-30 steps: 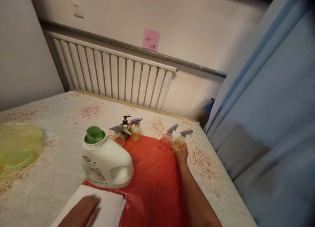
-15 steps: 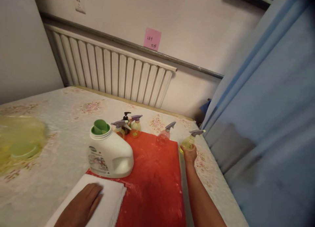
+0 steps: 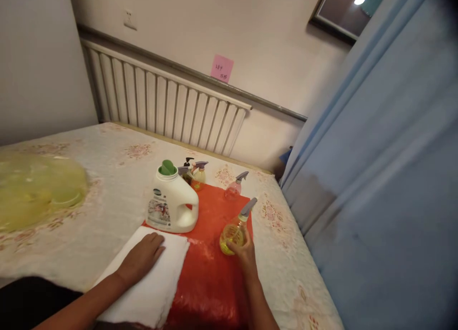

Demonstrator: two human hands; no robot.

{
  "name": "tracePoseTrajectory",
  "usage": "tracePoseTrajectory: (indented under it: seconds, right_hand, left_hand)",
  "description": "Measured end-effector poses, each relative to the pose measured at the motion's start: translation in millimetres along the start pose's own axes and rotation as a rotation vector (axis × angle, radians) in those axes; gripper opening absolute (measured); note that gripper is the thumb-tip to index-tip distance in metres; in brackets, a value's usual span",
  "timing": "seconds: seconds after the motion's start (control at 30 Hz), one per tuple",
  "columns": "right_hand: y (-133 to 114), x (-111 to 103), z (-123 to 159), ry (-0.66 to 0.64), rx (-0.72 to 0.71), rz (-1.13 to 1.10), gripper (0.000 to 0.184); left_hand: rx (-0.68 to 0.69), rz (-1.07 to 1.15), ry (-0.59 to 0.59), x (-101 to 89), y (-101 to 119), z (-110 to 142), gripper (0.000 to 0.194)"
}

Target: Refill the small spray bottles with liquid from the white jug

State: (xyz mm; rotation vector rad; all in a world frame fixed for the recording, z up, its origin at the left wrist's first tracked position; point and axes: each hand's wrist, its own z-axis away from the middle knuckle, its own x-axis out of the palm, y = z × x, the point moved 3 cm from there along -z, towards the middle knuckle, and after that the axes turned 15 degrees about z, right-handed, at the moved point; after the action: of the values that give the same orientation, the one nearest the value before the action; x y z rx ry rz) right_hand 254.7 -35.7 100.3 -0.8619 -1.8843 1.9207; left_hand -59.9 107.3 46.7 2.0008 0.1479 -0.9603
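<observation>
My right hand is closed around the yellow, see-through body of a spray bottle with a grey trigger head, over the red sheet. My left hand lies flat on a folded white cloth, fingers stretched out. Just beyond the cloth stands a white detergent jug with a green cap set in its mouth. A pink spray bottle stands at the far right corner of the sheet. Behind the jug are another yellow spray bottle and a black pump bottle, partly hidden.
A yellow translucent plastic bag or cover lies on the left of the flowered tablecloth. A white radiator and a pink note are at the wall. A blue curtain hangs along the right edge.
My right hand first moved the yellow spray bottle right, away from the pink one, then brought it nearer over the red sheet. My left hand stays on the cloth. The view has shifted.
</observation>
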Motion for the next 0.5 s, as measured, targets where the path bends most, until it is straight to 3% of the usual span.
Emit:
tracePoseTrajectory:
  seconds: [0.07,0.13,0.23,0.3,0.37,0.5]
  right_hand:
    - [-5.2,13.0,23.6,-0.087,0.031,-0.045,0.084]
    - [-11.2,26.9,45.5,-0.180,0.040,-0.096,0.082]
    - [-19.9,47.6,75.5,-0.304,0.025,-0.160,0.078]
    - [-24.3,58.6,92.0,-0.374,0.017,-0.186,0.078]
    - [-27.1,65.9,104.2,-0.433,-0.002,-0.177,0.079]
    - [-29.3,70.7,117.6,-0.514,-0.061,-0.109,0.079]
  left_hand:
    - [-0.114,0.188,0.012,-6.6,27.9,-8.9,0.030]
    - [-0.177,0.432,-0.055,-12.7,66.8,-17.9,0.033]
    - [-0.135,0.840,-0.194,-24.2,128.7,-27.3,0.046]
    - [-0.099,0.983,-0.272,-31.9,158.2,-28.7,0.049]
    - [-0.096,1.076,-0.360,-36.3,175.0,-26.3,0.046]
    - [-0.169,1.211,-0.512,-35.8,184.7,-15.6,0.043]
